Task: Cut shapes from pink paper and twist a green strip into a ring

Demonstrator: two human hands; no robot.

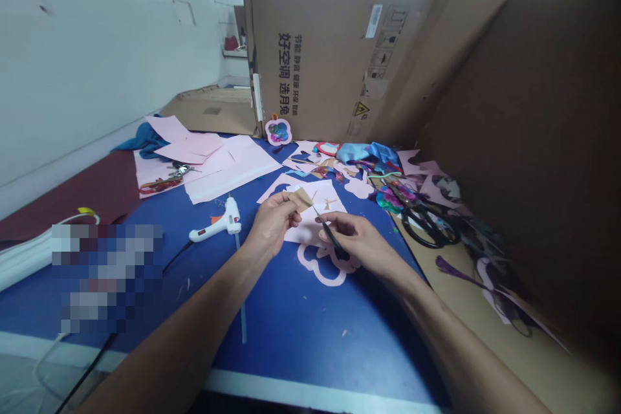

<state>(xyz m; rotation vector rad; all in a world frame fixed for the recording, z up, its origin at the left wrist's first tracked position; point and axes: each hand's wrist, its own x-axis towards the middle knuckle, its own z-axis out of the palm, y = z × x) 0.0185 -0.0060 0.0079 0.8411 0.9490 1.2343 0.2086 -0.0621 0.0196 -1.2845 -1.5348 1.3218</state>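
My left hand is closed in a pinch on a small brown piece of card or cloth. My right hand grips a slim black-handled tool; its thin metal tip meets the brown piece's right edge. Whether it is scissors or a blade I cannot tell. Both hands are over a sheet of pink paper, where thin brown snippets lie. Just below the sheet, partly under my right hand, is a pink flower-shaped paper outline.
A white glue gun lies left of my hands, its stick trailing toward me. Large black scissors rest among scraps at right. Pink sheets and red-handled scissors lie back left. Tall cardboard walls the far side.
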